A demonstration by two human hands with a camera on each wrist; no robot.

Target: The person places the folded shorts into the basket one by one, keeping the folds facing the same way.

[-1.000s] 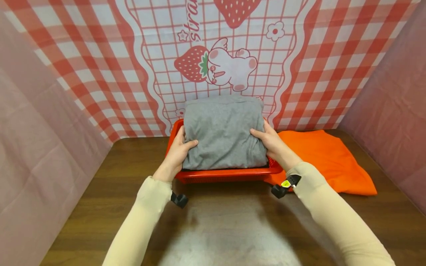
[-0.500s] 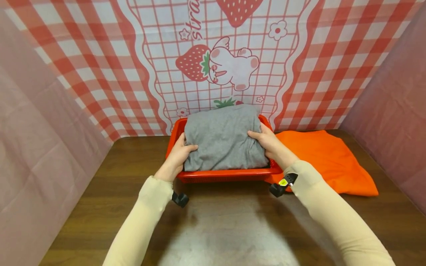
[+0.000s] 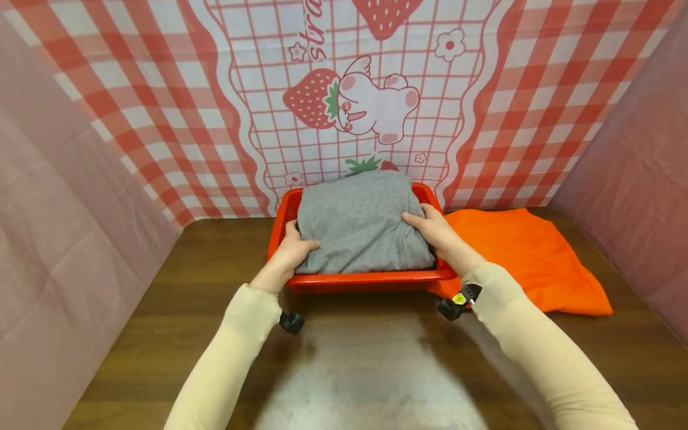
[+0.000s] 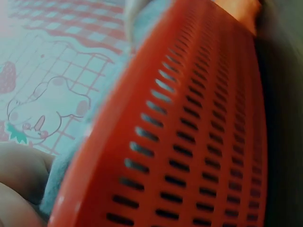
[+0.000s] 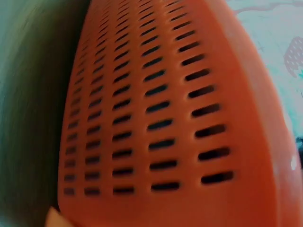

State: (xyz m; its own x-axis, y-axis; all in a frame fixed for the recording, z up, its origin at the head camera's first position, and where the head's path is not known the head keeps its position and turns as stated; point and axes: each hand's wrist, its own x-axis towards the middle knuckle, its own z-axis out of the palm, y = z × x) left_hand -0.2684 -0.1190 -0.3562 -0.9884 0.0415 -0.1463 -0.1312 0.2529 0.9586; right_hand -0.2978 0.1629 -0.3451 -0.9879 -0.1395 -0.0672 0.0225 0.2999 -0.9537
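Note:
A folded grey cloth, perhaps a garment, lies in the red plastic basket in the head view, its back edge raised above the rear rim. My left hand grips its left side, thumb on top and fingers down inside the basket. On the opposite side my right hand holds it the same way, its lower fingers hidden. The slotted front wall of the basket fills much of the left wrist view, with part of the left hand at the edge. In the right wrist view the basket wall covers nearly everything.
An orange cloth lies flat on the wooden table to the right, partly behind the basket and right forearm. A strawberry-print checked curtain hangs close behind the basket. Pink cloth panels bound both sides.
The grey cloth's back edge has come down and tilted, uncovering more of the basket's rear rim and the printed curtain. Both hands have stayed on its sides, the left sinking slightly.

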